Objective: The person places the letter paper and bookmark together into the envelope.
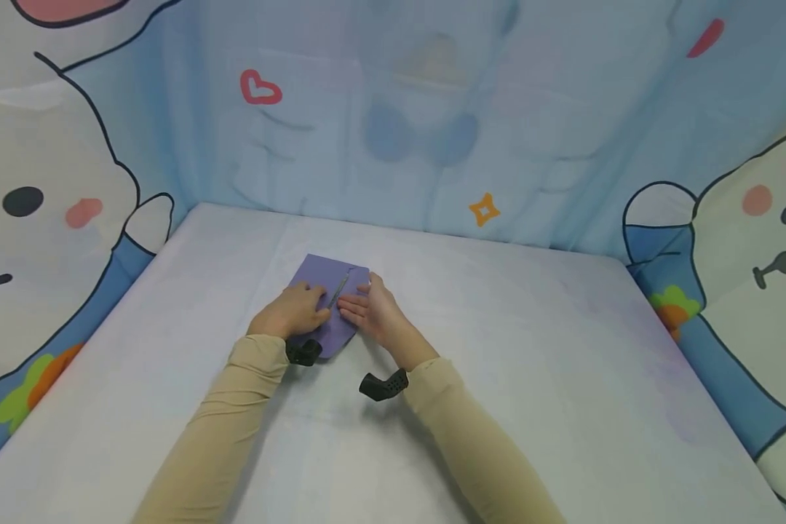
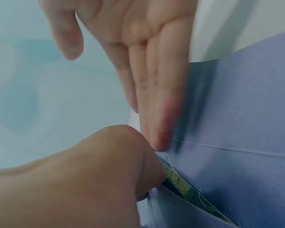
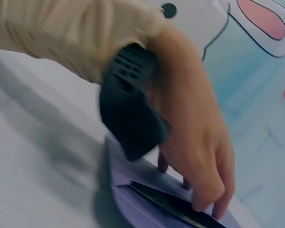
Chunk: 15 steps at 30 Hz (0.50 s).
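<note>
A flat purple envelope [image 1: 324,269] lies on the white-covered table, with a long slit across its face. Inside the slit a green and gold patterned strip [image 2: 183,187] shows in the left wrist view. My left hand [image 1: 291,311] is at the envelope's left part; its bent fingers pinch the edge of the slit, as the right wrist view shows at the hand's [image 3: 194,133] fingertips. My right hand [image 1: 383,313] is at the right side, palm turned inward and fingers straight, fingertips close to the slit. Whether they touch the envelope I cannot tell.
A white cloth [image 1: 530,349] covers the table. Behind it hangs a light blue curtain [image 1: 327,160] with cartoon figures on both sides. Each wrist carries a black camera mount [image 1: 383,386].
</note>
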Motion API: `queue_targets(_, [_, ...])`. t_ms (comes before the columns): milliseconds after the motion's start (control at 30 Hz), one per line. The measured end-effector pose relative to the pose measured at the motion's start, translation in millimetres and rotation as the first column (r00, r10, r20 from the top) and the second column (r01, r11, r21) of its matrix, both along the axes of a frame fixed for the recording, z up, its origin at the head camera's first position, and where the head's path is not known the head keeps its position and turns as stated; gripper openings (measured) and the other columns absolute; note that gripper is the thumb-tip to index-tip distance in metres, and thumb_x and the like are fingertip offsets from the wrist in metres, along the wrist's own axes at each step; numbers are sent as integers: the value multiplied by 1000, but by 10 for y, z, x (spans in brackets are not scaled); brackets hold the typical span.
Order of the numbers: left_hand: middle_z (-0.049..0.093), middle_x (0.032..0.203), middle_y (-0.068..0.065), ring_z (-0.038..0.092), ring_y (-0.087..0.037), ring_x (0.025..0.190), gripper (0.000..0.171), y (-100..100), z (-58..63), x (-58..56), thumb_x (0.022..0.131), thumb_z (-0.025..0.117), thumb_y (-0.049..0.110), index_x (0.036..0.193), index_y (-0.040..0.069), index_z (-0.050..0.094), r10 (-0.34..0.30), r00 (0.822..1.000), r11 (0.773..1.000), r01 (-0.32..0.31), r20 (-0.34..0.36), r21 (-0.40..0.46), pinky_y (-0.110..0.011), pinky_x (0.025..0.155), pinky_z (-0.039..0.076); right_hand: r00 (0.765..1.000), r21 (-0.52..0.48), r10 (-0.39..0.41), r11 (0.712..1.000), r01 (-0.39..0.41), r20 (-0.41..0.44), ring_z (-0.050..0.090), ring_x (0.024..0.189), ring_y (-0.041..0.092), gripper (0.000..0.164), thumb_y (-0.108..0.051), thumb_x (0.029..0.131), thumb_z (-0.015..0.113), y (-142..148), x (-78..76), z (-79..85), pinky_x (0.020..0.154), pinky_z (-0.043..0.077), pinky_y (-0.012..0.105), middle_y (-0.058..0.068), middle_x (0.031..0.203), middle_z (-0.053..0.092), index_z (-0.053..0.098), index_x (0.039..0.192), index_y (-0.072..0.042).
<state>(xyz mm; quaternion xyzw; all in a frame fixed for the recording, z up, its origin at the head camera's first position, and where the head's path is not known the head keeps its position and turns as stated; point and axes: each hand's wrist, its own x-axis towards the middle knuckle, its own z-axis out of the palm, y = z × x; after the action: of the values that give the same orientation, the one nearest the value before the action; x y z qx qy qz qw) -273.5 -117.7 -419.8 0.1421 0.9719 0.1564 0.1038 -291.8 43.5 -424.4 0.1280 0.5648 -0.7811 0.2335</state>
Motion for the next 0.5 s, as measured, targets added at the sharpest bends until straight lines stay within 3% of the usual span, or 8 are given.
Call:
queue_targets(233, [42,140,-28,41,-41,131,54,31,-26,-2,93,46,27,139,-1,43,14,1000,1000,-14,9,-7,-51,109,33,997,5,-76,997,76,26,46,131,32,67,-48,101,20,14,-284,-12,107,39,38,25,143,42,15,152,-4])
queue_targets(500, [43,139,-27,42,-41,130,55,-1,-17,-30,92,48,27,139,0,44,33,999,999,-33,2,-21,-50,108,34,996,-78,-77,994,82,54,44,133,33,67,-47,101,21,-67,-378,-12,109,37,39,26,145,39,12,152,-5])
